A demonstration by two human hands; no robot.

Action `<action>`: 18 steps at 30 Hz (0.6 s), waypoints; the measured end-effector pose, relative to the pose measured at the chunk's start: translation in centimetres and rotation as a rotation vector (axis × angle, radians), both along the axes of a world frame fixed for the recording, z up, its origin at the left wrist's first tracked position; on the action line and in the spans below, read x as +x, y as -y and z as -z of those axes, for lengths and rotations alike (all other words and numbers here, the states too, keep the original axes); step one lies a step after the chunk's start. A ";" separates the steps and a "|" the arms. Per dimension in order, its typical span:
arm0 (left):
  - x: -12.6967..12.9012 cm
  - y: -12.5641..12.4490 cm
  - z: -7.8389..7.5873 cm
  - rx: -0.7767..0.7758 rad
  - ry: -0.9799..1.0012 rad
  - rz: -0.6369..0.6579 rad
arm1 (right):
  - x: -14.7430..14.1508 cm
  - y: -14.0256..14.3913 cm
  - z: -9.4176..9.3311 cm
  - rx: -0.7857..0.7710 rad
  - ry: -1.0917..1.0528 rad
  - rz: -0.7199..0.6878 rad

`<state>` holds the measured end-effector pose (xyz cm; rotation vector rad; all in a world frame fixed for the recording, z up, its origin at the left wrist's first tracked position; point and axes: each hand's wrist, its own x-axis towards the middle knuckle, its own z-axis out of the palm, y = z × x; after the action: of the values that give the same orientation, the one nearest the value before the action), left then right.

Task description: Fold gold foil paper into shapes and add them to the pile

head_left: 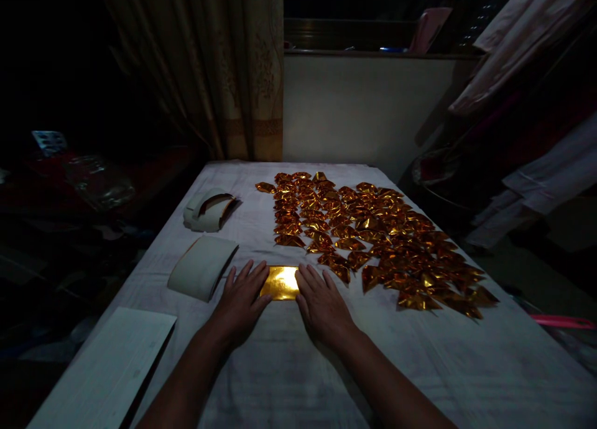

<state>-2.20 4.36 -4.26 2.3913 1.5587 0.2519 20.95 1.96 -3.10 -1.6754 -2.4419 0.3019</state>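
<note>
A sheet of shiny gold foil paper (280,283) lies flat on the cloth-covered table, in the middle of the head view. My left hand (245,297) rests flat on its left end, fingers stretched out. On the right end lies my right hand (321,299), also flat with its fingers extended. Both palms cover the sheet's ends, so its full length is hidden. Beyond and to the right spread many folded gold foil pieces (345,230), pointed at their ends and set in rough rows. Left of my left hand sits a curved stack of pale sheets (203,267).
Behind that stack stands another curled pale bundle (212,210) with foil showing. A flat whitish board (112,360) lies at the table's near left. A curtain (242,74) and a wall (359,112) close off the far side. Clothes (527,50) hang at the right.
</note>
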 end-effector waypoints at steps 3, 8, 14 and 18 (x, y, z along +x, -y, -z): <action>-0.3 -0.1 -0.2 -0.030 -0.007 0.005 | 0.6 0.4 0.0 0.007 -0.008 0.021; -0.7 -0.2 -0.2 -0.034 -0.013 0.004 | 1.0 0.6 0.2 0.030 -0.017 0.028; -0.9 -0.4 0.3 -0.015 -0.010 0.012 | -0.3 0.5 -0.5 0.072 -0.007 -0.034; -1.1 -0.5 0.2 -0.028 0.009 0.030 | -1.9 1.0 -1.0 0.036 -0.064 -0.293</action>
<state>-3.30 4.88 -4.51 2.3876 1.5113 0.2327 19.01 0.94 -2.08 -1.2705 -2.6247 0.3392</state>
